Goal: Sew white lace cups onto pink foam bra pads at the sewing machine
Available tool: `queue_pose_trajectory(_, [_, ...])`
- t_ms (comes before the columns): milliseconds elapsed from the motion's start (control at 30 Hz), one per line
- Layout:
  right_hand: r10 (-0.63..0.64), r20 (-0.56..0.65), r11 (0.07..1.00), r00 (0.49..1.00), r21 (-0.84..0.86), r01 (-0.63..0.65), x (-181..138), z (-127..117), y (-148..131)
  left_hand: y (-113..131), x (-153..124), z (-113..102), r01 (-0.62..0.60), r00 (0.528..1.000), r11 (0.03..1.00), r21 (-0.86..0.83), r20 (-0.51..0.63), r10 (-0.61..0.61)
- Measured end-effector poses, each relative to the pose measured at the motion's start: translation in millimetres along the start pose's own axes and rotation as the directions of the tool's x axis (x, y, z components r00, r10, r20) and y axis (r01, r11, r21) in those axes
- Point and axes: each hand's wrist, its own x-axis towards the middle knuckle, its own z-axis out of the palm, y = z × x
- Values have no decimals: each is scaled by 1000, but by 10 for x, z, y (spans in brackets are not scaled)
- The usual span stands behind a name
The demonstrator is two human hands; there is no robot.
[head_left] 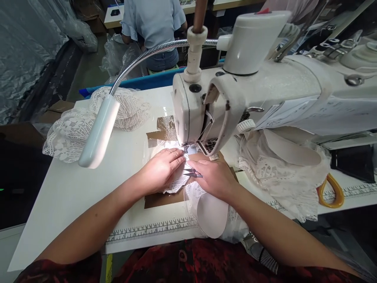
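My left hand [160, 169] lies on a white lace piece [178, 184] beside the needle area of a sewing machine [188, 106], fingers stretched out and pressing the cloth. My right hand [216, 177] is closed around small thread snips [193, 173], whose pointed blades stick out toward the left over the lace. Its fingertips also touch the edge of the cloth near the presser foot. Below my right hand, a smooth pale cup-shaped pad [212, 215] with lace around it hangs toward the table's front edge. The snips' handles are hidden in my palm.
Gathered lace [123, 110] lies at the back left under a bendable lamp [100, 131]. More lace and pads [279, 165] rest on the right, near an orange scissor handle [331, 191]. A ruler strip [153, 228] runs along the front. Another person [153, 27] sits beyond the table.
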Motion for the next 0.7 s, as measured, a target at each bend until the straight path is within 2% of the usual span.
queue_pose_trajectory(167, [26, 9, 1000, 1000, -11, -26, 5, -28, -34, 35, -25, 64, -7, 999, 1000, 12, -50, 7])
queue_pose_trajectory(367, [33, 11, 998, 999, -51, -32, 19, 0, -39, -35, -36, 60, -11, 999, 1000, 25, -40, 12])
queue_pose_trajectory(533, [2, 13, 997, 1000, -77, -1, 13, 3, -31, -53, -26, 57, 11, 998, 998, 57, -61, -8])
queue_pose_trajectory(700, [-39, -14, 994, 999, -100, 37, 1, 4, -16, -46, -26, 99, -32, 992, 999, 31, -120, 35])
